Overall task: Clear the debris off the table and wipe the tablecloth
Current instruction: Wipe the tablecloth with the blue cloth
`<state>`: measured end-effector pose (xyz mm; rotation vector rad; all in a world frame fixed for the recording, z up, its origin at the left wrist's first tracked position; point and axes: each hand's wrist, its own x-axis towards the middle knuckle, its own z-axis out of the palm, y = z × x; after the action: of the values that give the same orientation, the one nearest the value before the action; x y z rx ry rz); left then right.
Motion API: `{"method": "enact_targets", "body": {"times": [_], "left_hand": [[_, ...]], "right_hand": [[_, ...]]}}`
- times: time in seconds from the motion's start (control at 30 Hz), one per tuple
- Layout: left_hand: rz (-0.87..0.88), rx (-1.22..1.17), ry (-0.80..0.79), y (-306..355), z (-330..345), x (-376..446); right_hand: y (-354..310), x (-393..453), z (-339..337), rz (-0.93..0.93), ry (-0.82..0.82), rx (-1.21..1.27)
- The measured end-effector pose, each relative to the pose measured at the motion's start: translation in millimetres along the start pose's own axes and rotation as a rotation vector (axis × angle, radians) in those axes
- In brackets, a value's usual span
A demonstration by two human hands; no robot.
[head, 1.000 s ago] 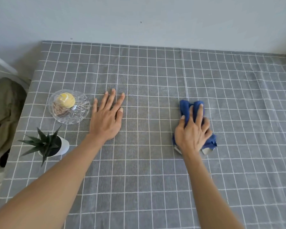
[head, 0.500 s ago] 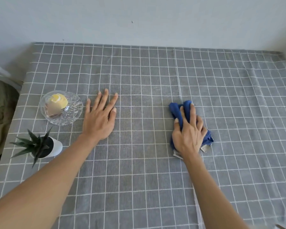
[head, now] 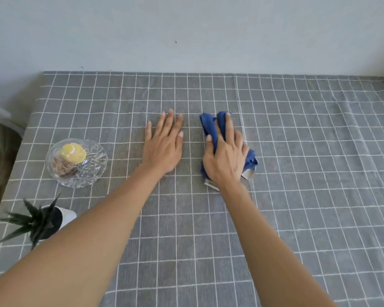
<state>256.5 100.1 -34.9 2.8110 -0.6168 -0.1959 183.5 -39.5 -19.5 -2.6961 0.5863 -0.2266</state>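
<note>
left hand [head: 163, 147] – flat, grip open on tablecloth [head: 297, 173] | right hand [head: 225, 160] – grip bunched on blue cloth [head: 211, 127]

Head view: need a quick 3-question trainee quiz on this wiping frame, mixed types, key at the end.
1. True or false: the left hand lies flat on the tablecloth.
2. The right hand presses on: A) glass bowl B) blue cloth C) potted plant
3. Fill in: the glass bowl holds a ___ round item.

Key: 1 true; 2 B; 3 yellow.
</note>
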Motion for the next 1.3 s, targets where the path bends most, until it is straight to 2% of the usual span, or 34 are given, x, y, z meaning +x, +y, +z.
{"method": "enact_targets", "body": {"times": [0.17,0.3,0.47,0.57,0.6,0.7,0.73,0.87,0.97,1.07,1.13,1.2,1.3], "left_hand": [[-0.044,0.003,0.041,-6,6,3],[-0.07,0.001,0.045,-4,7,5],[-0.085,-0.003,0.054,-2,7,4],[-0.087,-0.004,0.043,-2,6,5],[-0.087,0.002,0.046,-3,7,5],[-0.086,0.007,0.052,-3,7,5],[-0.087,0.006,0.049,-3,7,5],[-0.085,0.011,0.047,-3,8,5],[-0.084,0.008,0.055,-4,8,5],[-0.077,0.004,0.052,-4,7,6],[-0.077,0.004,0.039,-4,7,6],[-0.082,0.015,0.038,-4,7,5],[-0.088,0.034,0.031,-4,7,6]], "right_hand": [[1,11,10,-0.148,-0.096,-0.109],[9,17,4,0.089,-0.026,-0.1],[-5,1,10,-0.065,-0.072,-0.092],[4,10,6,0.131,-0.031,-0.089],[1,9,7,0.127,-0.032,-0.093],[0,1,8,-0.084,-0.087,-0.126],[7,2,6,-0.094,-0.099,-0.132],[15,7,3,0.083,-0.081,-0.139],[3,-2,7,-0.008,-0.138,-0.134],[22,8,0,-0.04,-0.187,-0.172],[44,12,-6,0.046,-0.169,-0.203],[62,13,-12,0.208,-0.113,-0.187],[64,14,-16,0.355,-0.062,-0.124]]}}
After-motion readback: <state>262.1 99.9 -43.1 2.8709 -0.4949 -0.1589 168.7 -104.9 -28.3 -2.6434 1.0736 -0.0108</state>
